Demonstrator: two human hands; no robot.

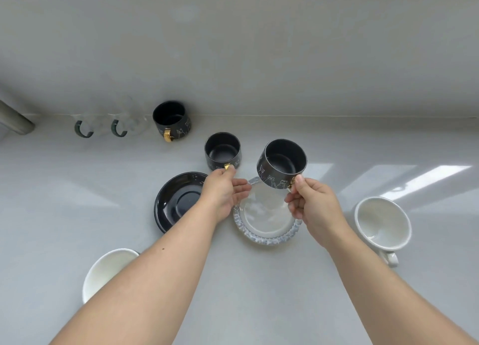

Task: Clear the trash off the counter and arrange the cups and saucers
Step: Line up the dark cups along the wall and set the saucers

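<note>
The right hand [315, 204] pinches the gold handle of a black cup [282, 163] and holds it tilted above the pale saucer [261, 234]. The left hand [223, 189] grips the handle of a second black cup [222, 151], which stands on the counter [259, 292] just behind the black saucer [176, 202]. A third black cup [171, 120] stands by the wall.

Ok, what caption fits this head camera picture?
Right hand lifts a black cup; left hand pinches another black cup's gold handle.

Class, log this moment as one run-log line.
left hand: on black cup handle | right hand: holds tilted black cup above pale saucer | black saucer: bare
</note>
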